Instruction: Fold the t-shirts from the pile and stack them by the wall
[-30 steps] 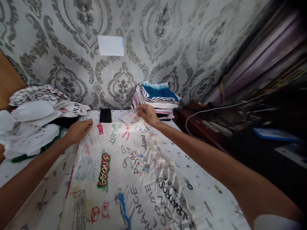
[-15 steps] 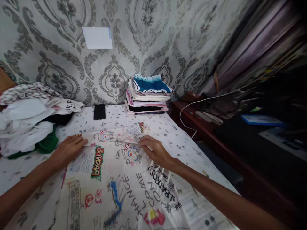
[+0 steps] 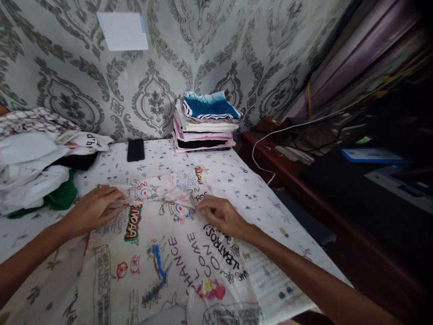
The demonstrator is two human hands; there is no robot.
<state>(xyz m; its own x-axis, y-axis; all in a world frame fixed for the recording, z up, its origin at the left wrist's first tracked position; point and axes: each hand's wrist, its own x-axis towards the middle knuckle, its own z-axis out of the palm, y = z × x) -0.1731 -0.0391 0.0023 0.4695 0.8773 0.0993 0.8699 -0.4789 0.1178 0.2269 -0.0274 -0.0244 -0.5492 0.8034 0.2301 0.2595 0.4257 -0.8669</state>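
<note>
An off-white cloth (image 3: 172,253), covered with coloured drawings and hand lettering, lies spread before me; whether it is a garment I cannot tell. Its far part is folded over as a band. My left hand (image 3: 98,207) is closed at the band's left end, fingers pinched on the fabric. At the right end, my right hand (image 3: 223,214) pinches the fold between bent fingers and thumb. Small wrinkles run along the band between the hands. The cloth's near edge passes out of view at the bottom.
A rumpled heap of clothes (image 3: 37,158) lies at the left. Behind the cloth are a black phone (image 3: 135,150) and a neat stack of folded clothes (image 3: 206,128). A white cable (image 3: 253,155) hangs beside the bed's right edge, near a dark red wooden surface (image 3: 287,174).
Both hands still hold the fold; the left hand's fingers have lifted and arched, and the band has bunched and turned up more. The camera view has tilted slightly down.
</note>
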